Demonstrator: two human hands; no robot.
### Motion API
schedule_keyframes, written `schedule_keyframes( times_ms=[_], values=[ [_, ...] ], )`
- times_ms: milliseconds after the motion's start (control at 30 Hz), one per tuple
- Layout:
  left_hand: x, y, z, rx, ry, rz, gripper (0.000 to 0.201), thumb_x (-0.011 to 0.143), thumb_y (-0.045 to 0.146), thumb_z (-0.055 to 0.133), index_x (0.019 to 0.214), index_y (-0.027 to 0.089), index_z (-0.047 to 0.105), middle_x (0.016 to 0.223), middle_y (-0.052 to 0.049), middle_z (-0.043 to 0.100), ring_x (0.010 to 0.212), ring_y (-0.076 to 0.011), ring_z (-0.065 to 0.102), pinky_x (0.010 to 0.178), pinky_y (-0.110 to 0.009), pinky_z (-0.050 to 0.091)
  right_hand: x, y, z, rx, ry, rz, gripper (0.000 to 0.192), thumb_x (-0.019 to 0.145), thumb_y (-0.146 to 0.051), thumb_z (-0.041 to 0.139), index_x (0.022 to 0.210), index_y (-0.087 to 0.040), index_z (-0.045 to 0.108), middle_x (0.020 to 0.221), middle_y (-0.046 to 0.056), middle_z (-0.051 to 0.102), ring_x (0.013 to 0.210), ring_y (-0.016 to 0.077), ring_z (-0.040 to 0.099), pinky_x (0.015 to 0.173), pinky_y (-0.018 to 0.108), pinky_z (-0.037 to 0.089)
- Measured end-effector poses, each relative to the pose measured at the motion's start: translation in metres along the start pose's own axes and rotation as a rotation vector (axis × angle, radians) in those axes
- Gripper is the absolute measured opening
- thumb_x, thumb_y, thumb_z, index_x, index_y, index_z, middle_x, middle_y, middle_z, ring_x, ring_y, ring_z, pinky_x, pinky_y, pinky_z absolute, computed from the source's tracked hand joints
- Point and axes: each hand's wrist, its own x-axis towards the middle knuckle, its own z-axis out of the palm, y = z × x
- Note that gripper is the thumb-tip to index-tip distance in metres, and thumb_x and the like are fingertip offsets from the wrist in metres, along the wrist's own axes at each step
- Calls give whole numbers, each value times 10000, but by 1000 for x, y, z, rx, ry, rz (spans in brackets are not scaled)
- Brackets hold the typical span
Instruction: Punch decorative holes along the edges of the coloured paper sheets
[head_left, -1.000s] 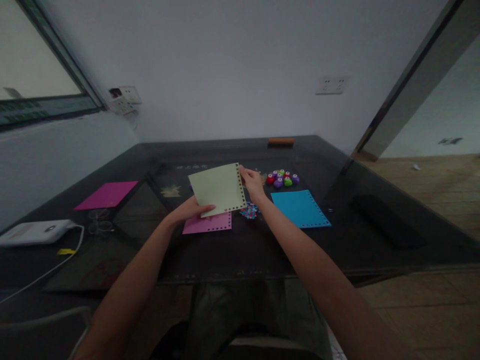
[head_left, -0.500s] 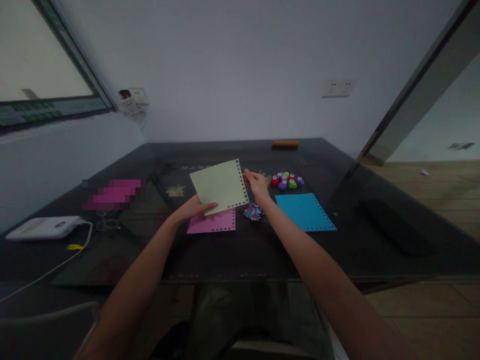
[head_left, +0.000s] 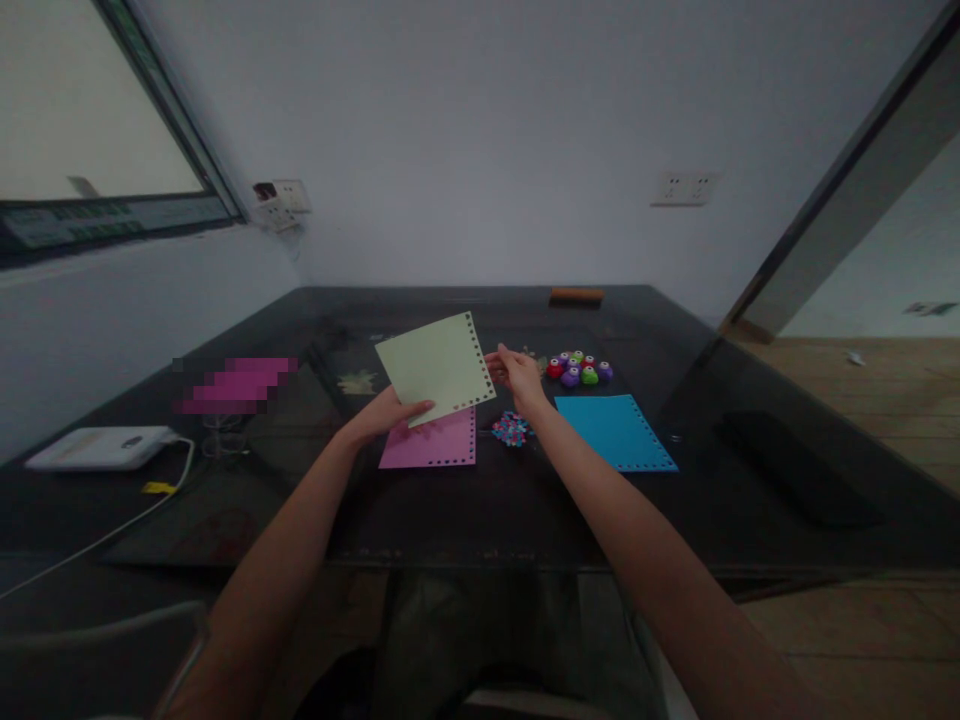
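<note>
In my left hand [head_left: 390, 412] is a pale green sheet [head_left: 437, 368] with holes punched along its right and lower edges. The thumb lies over its lower left part, while the other fingers are hidden behind it. Just right of the sheet, my right hand [head_left: 519, 376] has its fingers loosely bent and apart, with nothing visible in them. Partly covered by the green sheet, a pink punched sheet [head_left: 431, 447] lies on the table. Beside it sits a small pile of blue, red and white pieces [head_left: 511, 429]. A blue punched sheet [head_left: 615, 430] lies below my right forearm's far side.
Several red, purple and green eyed balls [head_left: 577, 368] cluster behind the blue sheet. An orange-brown bar [head_left: 576, 296] lies at the dark table's [head_left: 450, 520] back edge. At left are a pixelated pink thing [head_left: 244, 385] and a white device [head_left: 105, 448] with a cable.
My right hand's fingers have come slightly away from the green sheet's right edge and spread a little. My left hand keeps its hold. The camera view has shifted slightly.
</note>
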Motion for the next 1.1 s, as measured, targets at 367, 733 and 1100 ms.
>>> schedule_keyframes(
  times_ms=[367, 733, 1100],
  values=[
    [5, -6, -22, -216, 341, -25, 485, 670, 313, 707, 1105, 123, 604, 1078, -155, 671, 906, -276, 660, 733, -376, 550, 15, 7, -1, -136, -5, 61, 289, 850, -371, 532, 707, -141, 631, 626, 58, 672, 550, 118, 621, 505, 198, 463],
    [6, -5, -27, -323, 458, -56, 395, 695, 288, 682, 1032, 89, 630, 912, -136, 715, 718, -209, 675, 612, -288, 545, 43, 34, 19, -643, -19, -51, 88, 742, -204, 598, 675, -164, 641, 618, 21, 657, 605, 133, 617, 620, 237, 466],
    [11, -13, -28, -338, 484, -6, 403, 686, 318, 680, 1027, 108, 640, 941, -127, 709, 836, -252, 679, 689, -341, 562, 52, 40, 30, -1161, 64, -196, 353, 720, -162, 612, 1071, -200, 593, 1033, 85, 603, 912, 192, 587, 788, 302, 439]
  ],
)
